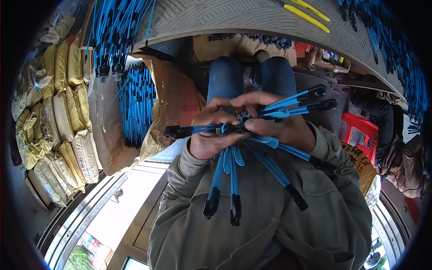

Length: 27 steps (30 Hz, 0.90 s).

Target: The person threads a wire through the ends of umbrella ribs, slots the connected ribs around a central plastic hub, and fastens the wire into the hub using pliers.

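Observation:
Close to my body, above my lap, both hands are closed around a spoked assembly. At its middle is a small dark notched hub (244, 118), from which several blue ribs (235, 191) with black end pieces fan out toward my chest and to both sides. My left hand (203, 137) grips the hub's left side, with fingers curled over it and one pair of ribs sticking out leftward. My right hand (285, 128) pinches the right side, its thumb on the hub; ribs pass above and below that hand. The fingers partly hide where the ribs join.
A grey textured worktop (202, 18) curves across the far side, bearing yellow-handled pliers (310, 17) and blue-rib bundles (114, 31) at left and right. A brown sack (173, 87) stands left by more ribs (137, 108). Stacked bags (63, 112) line the left; a red plastic stool (364, 132) is right.

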### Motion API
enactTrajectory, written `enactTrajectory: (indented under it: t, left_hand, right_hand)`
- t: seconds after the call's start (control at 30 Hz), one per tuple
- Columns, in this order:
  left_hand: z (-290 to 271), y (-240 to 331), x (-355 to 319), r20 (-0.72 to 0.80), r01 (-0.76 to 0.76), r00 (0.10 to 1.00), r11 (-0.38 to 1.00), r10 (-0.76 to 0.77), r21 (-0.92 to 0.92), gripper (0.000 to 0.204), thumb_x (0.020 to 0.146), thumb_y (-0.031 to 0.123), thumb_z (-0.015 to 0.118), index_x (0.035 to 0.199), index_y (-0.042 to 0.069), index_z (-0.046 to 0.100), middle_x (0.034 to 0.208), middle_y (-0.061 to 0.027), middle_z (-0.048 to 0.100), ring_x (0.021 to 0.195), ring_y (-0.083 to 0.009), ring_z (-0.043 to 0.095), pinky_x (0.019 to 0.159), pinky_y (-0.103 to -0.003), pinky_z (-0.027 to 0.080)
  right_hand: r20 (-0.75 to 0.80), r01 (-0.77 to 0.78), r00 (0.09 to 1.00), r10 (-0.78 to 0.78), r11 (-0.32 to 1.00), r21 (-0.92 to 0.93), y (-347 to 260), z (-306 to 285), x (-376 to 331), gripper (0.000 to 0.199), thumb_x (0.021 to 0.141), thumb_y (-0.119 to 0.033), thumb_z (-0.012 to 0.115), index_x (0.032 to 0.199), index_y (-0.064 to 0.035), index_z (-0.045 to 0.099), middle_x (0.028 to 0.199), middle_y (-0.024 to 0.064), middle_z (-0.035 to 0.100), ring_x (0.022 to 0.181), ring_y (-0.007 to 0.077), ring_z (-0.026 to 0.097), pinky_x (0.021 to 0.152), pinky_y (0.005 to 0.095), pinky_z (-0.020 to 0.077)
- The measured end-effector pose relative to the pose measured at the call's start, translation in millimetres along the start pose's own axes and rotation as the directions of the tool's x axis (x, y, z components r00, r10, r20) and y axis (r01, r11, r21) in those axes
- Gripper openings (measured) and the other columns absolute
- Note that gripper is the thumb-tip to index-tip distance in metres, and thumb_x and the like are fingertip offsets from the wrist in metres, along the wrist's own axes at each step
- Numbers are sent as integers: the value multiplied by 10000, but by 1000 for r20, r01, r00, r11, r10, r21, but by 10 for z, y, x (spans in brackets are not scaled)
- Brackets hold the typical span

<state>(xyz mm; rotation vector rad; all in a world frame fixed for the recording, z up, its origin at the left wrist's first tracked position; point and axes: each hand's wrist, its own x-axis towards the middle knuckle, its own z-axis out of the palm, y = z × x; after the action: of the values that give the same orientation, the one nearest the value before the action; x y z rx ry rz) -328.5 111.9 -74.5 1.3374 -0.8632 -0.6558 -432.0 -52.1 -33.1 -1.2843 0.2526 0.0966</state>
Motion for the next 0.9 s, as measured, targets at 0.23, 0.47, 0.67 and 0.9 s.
enactTrajectory:
  t: [0.23, 0.47, 0.67, 0.9]
  left_hand:
    - [-105, -37, 17, 129, 23, 991, 1000, -23, 7, 320, 574, 84, 821, 805, 43, 604, 957, -124, 553, 835, -177, 556, 694, -282, 455]
    - [-135, 2, 33, 197, 68, 979, 996, -56, -54, 308, 576, 48, 804, 780, 42, 574, 946, -114, 555, 807, -151, 550, 688, -264, 446]
    - [-91, 3, 15, 158, 121, 982, 989, -107, -85, 285, 586, -2, 775, 755, 28, 547, 921, -123, 578, 789, -150, 565, 684, -262, 456]
    - [-19, 2, -45, 38, 162, 987, 966, -157, -203, 288, 601, -14, 775, 791, 4, 559, 918, -143, 595, 797, -163, 579, 697, -268, 468]
  right_hand:
    - [55, -131, 990, 130, 991, 12, -85, -64, 10, 249, 772, -148, 629, 970, -8, 571, 899, 25, 565, 795, 51, 492, 719, 208, 401]
    - [32, -136, 991, 133, 988, 79, -59, -27, -7, 207, 769, -111, 627, 934, 3, 577, 864, 27, 581, 783, 55, 527, 702, 215, 422]
    - [39, -29, 999, 29, 999, -14, -19, -51, -9, 186, 770, -107, 642, 905, 6, 581, 854, 44, 587, 787, 73, 535, 706, 227, 432]
    - [-7, 75, 997, -74, 989, 129, 145, -50, 10, 195, 750, -77, 676, 903, -3, 580, 870, 54, 578, 837, 86, 519, 730, 236, 425]
